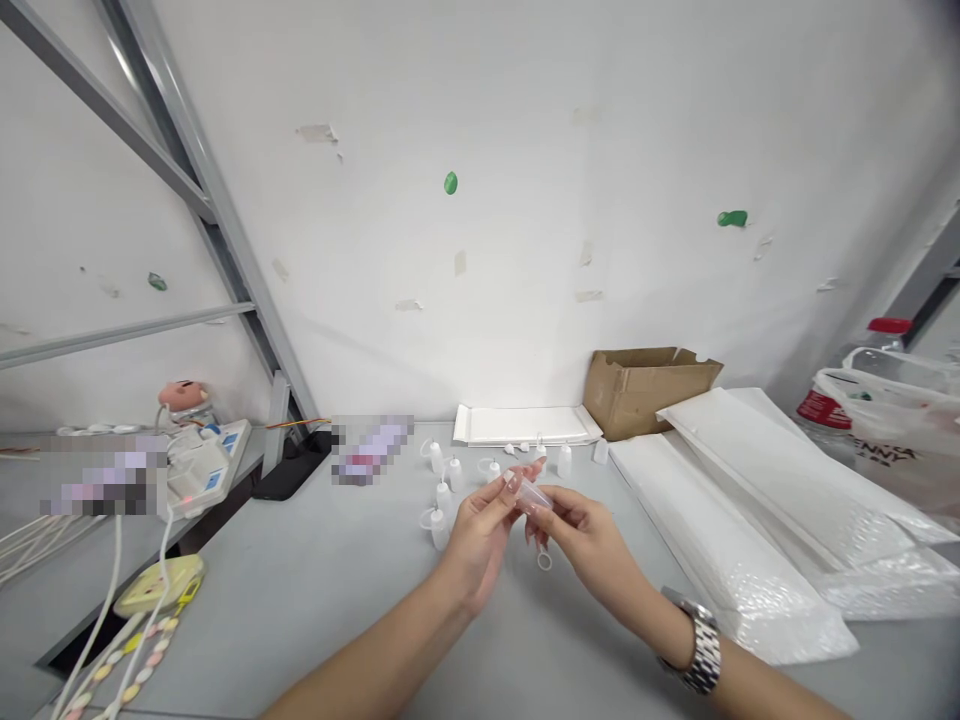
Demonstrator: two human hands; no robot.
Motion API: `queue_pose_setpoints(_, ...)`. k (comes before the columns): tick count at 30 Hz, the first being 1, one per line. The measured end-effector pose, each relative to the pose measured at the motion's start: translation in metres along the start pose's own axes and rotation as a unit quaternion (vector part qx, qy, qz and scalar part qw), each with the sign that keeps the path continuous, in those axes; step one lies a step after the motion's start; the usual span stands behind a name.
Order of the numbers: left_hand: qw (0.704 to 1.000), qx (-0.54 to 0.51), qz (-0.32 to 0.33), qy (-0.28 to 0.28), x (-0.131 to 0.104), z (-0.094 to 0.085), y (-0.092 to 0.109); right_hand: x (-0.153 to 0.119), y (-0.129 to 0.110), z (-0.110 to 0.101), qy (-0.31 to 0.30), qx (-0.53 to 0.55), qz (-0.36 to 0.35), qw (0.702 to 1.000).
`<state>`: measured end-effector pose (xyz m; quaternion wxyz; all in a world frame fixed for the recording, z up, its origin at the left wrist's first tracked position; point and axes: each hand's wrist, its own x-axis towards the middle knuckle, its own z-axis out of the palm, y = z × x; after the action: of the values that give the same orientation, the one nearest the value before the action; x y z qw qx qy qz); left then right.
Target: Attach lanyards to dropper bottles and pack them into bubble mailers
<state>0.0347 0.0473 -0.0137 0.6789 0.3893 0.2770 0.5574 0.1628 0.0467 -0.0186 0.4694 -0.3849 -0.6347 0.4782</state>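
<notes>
My left hand (480, 535) and my right hand (581, 525) meet over the grey table, closed on a small translucent plastic bottle (531, 494). The bottle lies tilted between the fingertips of both hands. Below the right fingers hangs a small clear ring (544, 560); what it joins is hidden. Several small white squeeze bottles with thin tips stand just beyond and left of my hands, among them one bottle (439, 530) with a loop at its neck and another bottle (564, 461) farther back. A small white piece (601, 452) stands to their right.
A cardboard box (652, 390) and a flat white tray (529, 425) stand against the wall. Bubble mailers (720, 540) cover the right side, beside a plastic bag (900, 430). At left are a black phone-like object (294, 468), a power strip (210, 465), cables and a yellow case (159, 585).
</notes>
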Motion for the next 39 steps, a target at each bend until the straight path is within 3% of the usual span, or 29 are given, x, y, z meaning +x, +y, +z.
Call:
queue_pose_setpoints(4,1.000,0.007,0.001,-0.014,-0.002,0.003,0.009,0.007,-0.005,-0.007,-0.108,0.192,0.080,0.972)
queue_pose_setpoints(6,1.000,0.025,-0.003,-0.011,-0.002,0.002,0.012,0.008,-0.005,-0.008,-0.135,0.222,0.106,0.960)
queue_pose_setpoints(8,0.999,0.045,-0.002,0.008,-0.001,0.000,0.013,0.008,-0.005,-0.007,-0.107,0.172,0.090,0.975)
queue_pose_setpoints(10,0.998,0.056,0.000,0.024,0.001,-0.002,0.011,0.005,-0.005,-0.004,-0.027,0.068,0.039,0.997)
queue_pose_setpoints(12,0.998,0.061,0.006,0.024,0.001,-0.003,0.008,0.002,-0.005,-0.001,0.046,-0.019,-0.002,0.999)
queue_pose_setpoints(14,0.998,0.062,0.013,0.010,0.001,-0.002,0.006,0.001,-0.006,0.000,0.058,-0.028,-0.001,0.998)
queue_pose_setpoints(17,0.998,0.058,0.021,-0.016,-0.001,0.003,0.007,0.003,-0.008,-0.004,-0.014,0.090,0.039,0.995)
queue_pose_setpoints(21,0.997,0.057,0.022,-0.037,-0.002,0.008,0.011,0.009,-0.009,-0.010,-0.119,0.246,0.084,0.958)
queue_pose_setpoints(26,0.999,0.037,-0.009,-0.036,0.002,0.004,0.016,0.011,-0.006,-0.011,-0.133,0.284,0.099,0.944)
queue_pose_setpoints(31,0.997,0.067,0.004,-0.032,0.004,-0.003,0.019,0.008,-0.001,-0.009,-0.166,0.297,0.098,0.935)
queue_pose_setpoints(34,0.997,0.071,0.011,-0.009,0.005,-0.005,0.018,0.008,-0.001,-0.008,-0.133,0.276,0.103,0.946)
queue_pose_setpoints(39,0.999,0.036,0.002,0.017,0.009,-0.008,0.016,0.007,-0.006,-0.007,-0.039,0.147,0.075,0.985)
